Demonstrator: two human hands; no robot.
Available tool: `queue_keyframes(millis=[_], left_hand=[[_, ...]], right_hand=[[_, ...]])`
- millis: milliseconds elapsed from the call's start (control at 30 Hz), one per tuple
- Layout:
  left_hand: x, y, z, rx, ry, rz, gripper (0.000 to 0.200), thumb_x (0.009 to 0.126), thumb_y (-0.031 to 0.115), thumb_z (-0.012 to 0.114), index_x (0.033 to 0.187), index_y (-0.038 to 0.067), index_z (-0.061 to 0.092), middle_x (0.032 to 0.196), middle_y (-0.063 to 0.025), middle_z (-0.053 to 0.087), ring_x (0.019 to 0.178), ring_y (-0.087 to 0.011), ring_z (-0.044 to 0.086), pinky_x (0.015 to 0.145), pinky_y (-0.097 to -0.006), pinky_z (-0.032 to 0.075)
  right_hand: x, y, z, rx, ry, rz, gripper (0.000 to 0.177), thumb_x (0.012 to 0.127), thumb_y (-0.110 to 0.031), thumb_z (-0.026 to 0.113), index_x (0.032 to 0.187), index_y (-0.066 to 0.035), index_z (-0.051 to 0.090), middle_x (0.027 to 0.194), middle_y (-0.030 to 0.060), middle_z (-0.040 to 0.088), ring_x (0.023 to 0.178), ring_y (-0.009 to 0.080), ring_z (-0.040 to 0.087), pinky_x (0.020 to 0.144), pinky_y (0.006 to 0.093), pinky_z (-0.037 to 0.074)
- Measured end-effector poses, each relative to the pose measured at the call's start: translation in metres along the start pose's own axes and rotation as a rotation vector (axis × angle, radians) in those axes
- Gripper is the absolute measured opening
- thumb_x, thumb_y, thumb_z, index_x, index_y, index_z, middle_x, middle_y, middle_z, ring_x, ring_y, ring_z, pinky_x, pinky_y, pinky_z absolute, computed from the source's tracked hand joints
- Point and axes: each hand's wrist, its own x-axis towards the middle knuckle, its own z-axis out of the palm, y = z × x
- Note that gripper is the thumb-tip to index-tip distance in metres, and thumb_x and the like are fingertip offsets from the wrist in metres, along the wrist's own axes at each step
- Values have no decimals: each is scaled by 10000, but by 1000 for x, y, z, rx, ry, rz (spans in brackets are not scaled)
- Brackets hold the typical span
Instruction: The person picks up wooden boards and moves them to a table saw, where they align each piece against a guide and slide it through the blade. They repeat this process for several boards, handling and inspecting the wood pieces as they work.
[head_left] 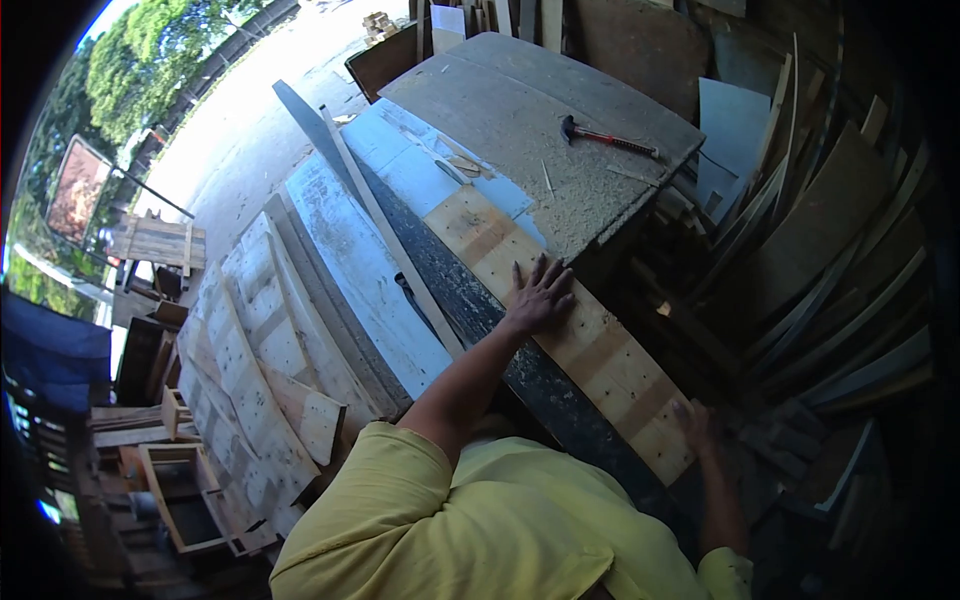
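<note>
A long pale wooden board with darker bands and small dark holes lies slanting across a dark, paint-speckled beam. My left hand rests flat on the board about midway, fingers spread over its surface. At the board's near right end, my right hand grips the edge, with fingertips showing on top and the rest of the hand in shadow. A narrow wooden strip runs along the other side of the beam. Next to it is a white-painted panel with worn patches.
A claw hammer with a red and black handle lies on the dusty worktable. Stacked banded boards stand to the left. Sheets and offcuts lean at the right. A wooden frame sits at lower left.
</note>
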Motion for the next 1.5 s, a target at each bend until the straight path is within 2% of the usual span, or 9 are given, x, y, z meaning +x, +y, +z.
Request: queue_keyframes(millis=[533, 667, 767, 867, 933, 1100, 1367, 1433, 1500], left_hand=[[-22, -37, -12, 83, -4, 49, 628, 993, 497, 322, 1524, 171, 244, 1612, -41, 123, 1485, -314, 27, 1175, -537, -25], [-28, -64, -24, 114, -48, 36, 643, 992, 503, 327, 1527, 161, 228, 1612, -51, 117, 1486, -313, 23, 1176, -529, -23], [-41, -97, -41, 97, -18, -142, 700, 983, 531, 335, 1526, 108, 207, 1609, -95, 113, 1486, -312, 25, 1171, -541, -19], [-51, -129, -62, 205, -17, -351, 812, 955, 595, 360, 1518, 39, 180, 1604, -142, 104, 1486, -317, 34, 1165, -555, -18], [-57, -140, -80, 239, -215, -439, 903, 928, 645, 377, 1512, -6, 151, 1601, -164, 93, 1484, -328, 41, 1160, -561, -23], [-58, -143, -94, 230, -339, -399, 1348, 615, 864, 585, 1522, 6, 77, 1597, -198, 33, 1482, -339, 10, 1151, -595, -4], [-54, -151, -91, 253, -379, -392, 1358, 601, 854, 612, 1523, 10, 80, 1597, -194, 27, 1481, -341, 10, 1146, -617, 29], [-55, -151, -91, 247, -367, -396, 1354, 604, 850, 614, 1523, 12, 79, 1598, -192, 29, 1481, -339, 5, 1146, -618, 31], [-57, -150, -92, 216, -359, -406, 1344, 607, 838, 625, 1526, 22, 79, 1601, -179, 26, 1482, -332, -9, 1145, -623, 39]], right_hand=[[23, -12, 8, -5, -81, 21, 746, 889, -645, 491, 1044, 68, 650, 820, 287, 655, 851, 429, 656, 747, 484, 521], [30, -24, 8, -6, -62, 4, 723, 894, -643, 485, 987, 54, 655, 807, 285, 653, 835, 432, 655, 735, 487, 522], [36, -30, 11, 2, -86, 6, 693, 902, -633, 482, 934, 40, 647, 798, 286, 650, 825, 437, 652, 728, 495, 521], [44, -37, 12, -15, -94, -26, 669, 913, -616, 476, 916, 33, 639, 795, 285, 650, 822, 443, 649, 726, 503, 520], [49, -43, 14, -18, -99, -26, 666, 921, -604, 470, 951, 38, 643, 802, 293, 649, 831, 444, 649, 728, 507, 519], [55, -59, 14, 5, -60, -76, 701, 924, -627, 440, 901, 47, 632, 773, 310, 642, 805, 463, 650, 688, 516, 527], [76, -79, 23, 6, -33, -90, 678, 928, -607, 447, 913, 44, 636, 801, 307, 650, 830, 460, 651, 717, 517, 530], [83, -90, 19, -16, -148, -49, 697, 931, -595, 453, 1066, 65, 634, 877, 317, 651, 894, 457, 644, 784, 504, 525], [88, -95, 23, -15, -130, -58, 698, 932, -596, 449, 1061, 64, 635, 877, 318, 650, 893, 456, 645, 783, 505, 526]])
